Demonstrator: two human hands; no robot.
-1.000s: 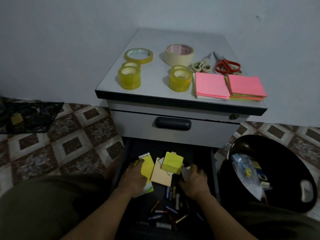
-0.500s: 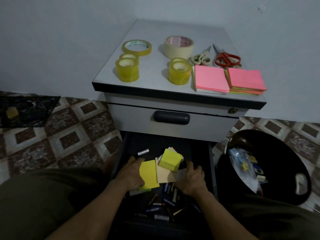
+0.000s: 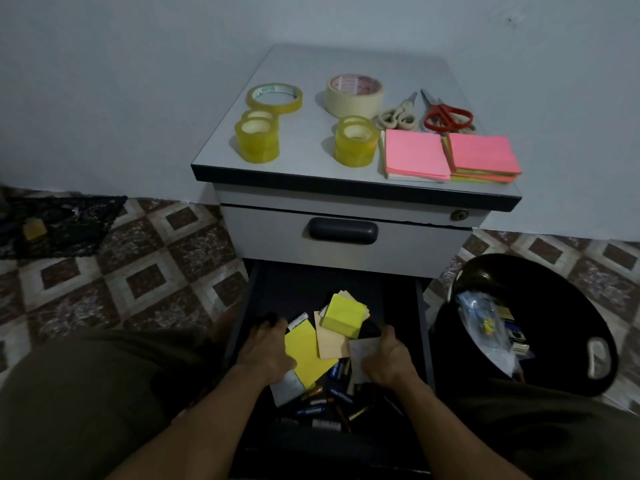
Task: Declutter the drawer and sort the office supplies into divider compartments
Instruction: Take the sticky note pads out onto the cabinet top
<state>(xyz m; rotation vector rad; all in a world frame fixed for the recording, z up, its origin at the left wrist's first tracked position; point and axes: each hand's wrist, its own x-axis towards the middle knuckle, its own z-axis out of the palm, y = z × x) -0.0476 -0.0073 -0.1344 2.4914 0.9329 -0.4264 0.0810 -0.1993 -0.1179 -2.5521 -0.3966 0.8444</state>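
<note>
The lower drawer (image 3: 252, 292) stands pulled open, dark inside. In its middle lies a thick yellow sticky-note block (image 3: 343, 315) on a tan sheet (image 3: 330, 342). My left hand (image 3: 265, 353) grips a flat yellow note (image 3: 306, 356) with a grey-white paper (image 3: 287, 389) sticking out beneath it. My right hand (image 3: 386, 358) curls round the edge of a grey sheet (image 3: 360, 349). Several loose batteries (image 3: 329, 398) lie between my wrists at the drawer's front. No divider compartments show.
On the cabinet top (image 3: 311, 147) sit tape rolls (image 3: 258, 140), two pairs of scissors (image 3: 446, 116) and pink sticky pads (image 3: 415, 155). A black bin (image 3: 554, 289) holding scraps stands to the right. Dark cloth (image 3: 59, 223) lies on the tiled floor at left.
My left hand has brought the yellow note down flat from its raised tilt and slid it toward me. My right hand shifted slightly on the grey sheet.
</note>
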